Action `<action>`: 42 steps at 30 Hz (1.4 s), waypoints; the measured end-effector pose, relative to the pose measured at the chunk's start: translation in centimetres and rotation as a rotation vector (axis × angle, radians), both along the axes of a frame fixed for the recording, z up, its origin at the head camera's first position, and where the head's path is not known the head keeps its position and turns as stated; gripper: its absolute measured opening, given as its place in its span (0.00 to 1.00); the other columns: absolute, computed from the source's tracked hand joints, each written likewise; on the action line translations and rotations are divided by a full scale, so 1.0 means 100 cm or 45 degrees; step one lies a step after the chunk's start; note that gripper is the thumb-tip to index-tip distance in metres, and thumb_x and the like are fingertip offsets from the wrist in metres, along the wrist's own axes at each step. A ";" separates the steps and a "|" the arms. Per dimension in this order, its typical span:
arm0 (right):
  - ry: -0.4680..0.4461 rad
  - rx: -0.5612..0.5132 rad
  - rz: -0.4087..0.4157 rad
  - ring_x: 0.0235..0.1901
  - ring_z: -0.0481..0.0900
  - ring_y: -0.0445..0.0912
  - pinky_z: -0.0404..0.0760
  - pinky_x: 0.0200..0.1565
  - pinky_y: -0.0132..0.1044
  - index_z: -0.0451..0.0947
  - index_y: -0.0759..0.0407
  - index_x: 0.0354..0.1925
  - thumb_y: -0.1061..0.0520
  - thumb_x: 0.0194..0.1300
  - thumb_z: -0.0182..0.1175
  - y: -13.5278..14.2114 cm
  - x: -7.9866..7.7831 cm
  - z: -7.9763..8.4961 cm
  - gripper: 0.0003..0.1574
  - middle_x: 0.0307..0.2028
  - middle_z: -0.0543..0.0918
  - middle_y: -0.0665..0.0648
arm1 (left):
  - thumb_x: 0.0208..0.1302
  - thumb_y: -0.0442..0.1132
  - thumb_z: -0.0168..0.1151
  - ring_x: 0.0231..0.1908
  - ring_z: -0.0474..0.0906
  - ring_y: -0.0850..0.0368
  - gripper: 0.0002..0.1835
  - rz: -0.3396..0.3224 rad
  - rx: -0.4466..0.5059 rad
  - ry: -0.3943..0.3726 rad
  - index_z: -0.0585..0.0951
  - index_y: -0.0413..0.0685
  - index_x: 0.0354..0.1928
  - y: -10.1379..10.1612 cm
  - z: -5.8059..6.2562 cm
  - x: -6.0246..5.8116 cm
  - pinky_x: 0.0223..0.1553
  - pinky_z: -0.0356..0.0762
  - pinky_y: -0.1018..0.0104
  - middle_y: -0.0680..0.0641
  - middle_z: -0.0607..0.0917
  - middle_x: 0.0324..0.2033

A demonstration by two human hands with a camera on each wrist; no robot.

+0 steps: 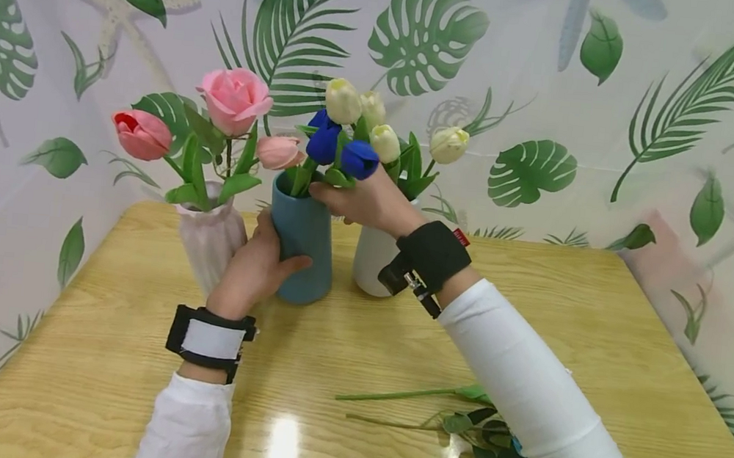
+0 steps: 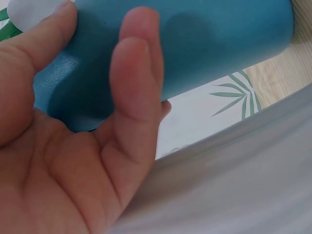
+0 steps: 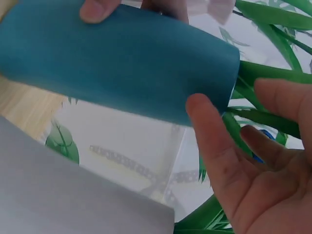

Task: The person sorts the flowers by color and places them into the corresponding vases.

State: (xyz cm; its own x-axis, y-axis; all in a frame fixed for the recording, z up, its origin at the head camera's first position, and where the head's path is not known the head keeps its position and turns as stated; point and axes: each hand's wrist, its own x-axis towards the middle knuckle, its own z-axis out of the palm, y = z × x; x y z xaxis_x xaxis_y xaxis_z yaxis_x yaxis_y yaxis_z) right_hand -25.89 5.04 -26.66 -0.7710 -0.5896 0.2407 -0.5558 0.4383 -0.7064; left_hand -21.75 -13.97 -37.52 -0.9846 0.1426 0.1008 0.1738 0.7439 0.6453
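Observation:
A blue vase (image 1: 301, 252) stands on the table with blue tulips (image 1: 323, 144) in it. My left hand (image 1: 253, 266) holds the vase from its left side, digits spread on the front and behind. In the left wrist view, fingers (image 2: 136, 83) lie across the blue wall. My right hand (image 1: 370, 200) is at the vase's mouth among the blue tulips. Seen from the right wrist, one fingertip (image 3: 197, 102) touches the vase near its rim, and the other fingers spread beside the green leaves (image 3: 268, 119) without visibly closing on them.
To the left, a pale pink vase (image 1: 207, 236) holds a pink rose (image 1: 235, 100) and pink tulips. Behind my right wrist, a white vase (image 1: 373, 263) holds cream tulips (image 1: 449, 145). Leafy stems (image 1: 397, 394) lie at the table's front right, partly under my sleeve. A leaf-patterned cloth hangs behind.

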 end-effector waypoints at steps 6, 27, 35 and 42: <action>-0.006 -0.010 -0.001 0.37 0.81 0.56 0.79 0.40 0.39 0.69 0.70 0.62 0.66 0.61 0.65 0.012 0.001 0.002 0.31 0.48 0.81 0.67 | 0.68 0.50 0.64 0.62 0.71 0.31 0.55 0.032 0.024 -0.057 0.36 0.28 0.74 0.002 0.001 -0.002 0.59 0.73 0.43 0.23 0.59 0.69; 0.208 -0.331 -0.069 0.19 0.81 0.50 0.80 0.25 0.40 0.80 0.69 0.48 0.66 0.67 0.61 0.011 0.012 -0.027 0.11 0.26 0.84 0.63 | 0.68 0.50 0.64 0.66 0.66 0.32 0.55 0.031 0.044 -0.086 0.37 0.30 0.75 0.003 0.002 -0.003 0.63 0.69 0.43 0.25 0.56 0.71; 0.230 -0.058 -0.273 0.14 0.71 0.45 0.67 0.21 0.35 0.79 0.64 0.41 0.62 0.71 0.54 -0.007 0.011 -0.026 0.08 0.15 0.73 0.54 | 0.68 0.50 0.64 0.65 0.67 0.32 0.55 0.037 0.024 -0.086 0.35 0.30 0.75 0.002 0.000 -0.003 0.62 0.70 0.44 0.25 0.56 0.71; 0.079 0.278 -0.334 0.15 0.58 0.44 0.60 0.24 0.37 0.76 0.66 0.48 0.66 0.72 0.43 -0.009 0.014 -0.025 0.15 0.17 0.62 0.53 | 0.68 0.51 0.64 0.63 0.70 0.33 0.56 0.052 0.000 -0.091 0.37 0.29 0.75 0.004 0.000 -0.004 0.61 0.72 0.46 0.25 0.58 0.71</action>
State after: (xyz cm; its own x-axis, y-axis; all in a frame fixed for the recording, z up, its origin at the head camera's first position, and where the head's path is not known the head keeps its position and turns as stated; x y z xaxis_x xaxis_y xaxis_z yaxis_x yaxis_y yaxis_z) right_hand -24.48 4.16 -29.21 -0.8909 -0.4162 0.1819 -0.4432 0.7090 -0.5485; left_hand -22.13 -13.59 -37.48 -0.9943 0.1024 0.0302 0.0971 0.7495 0.6549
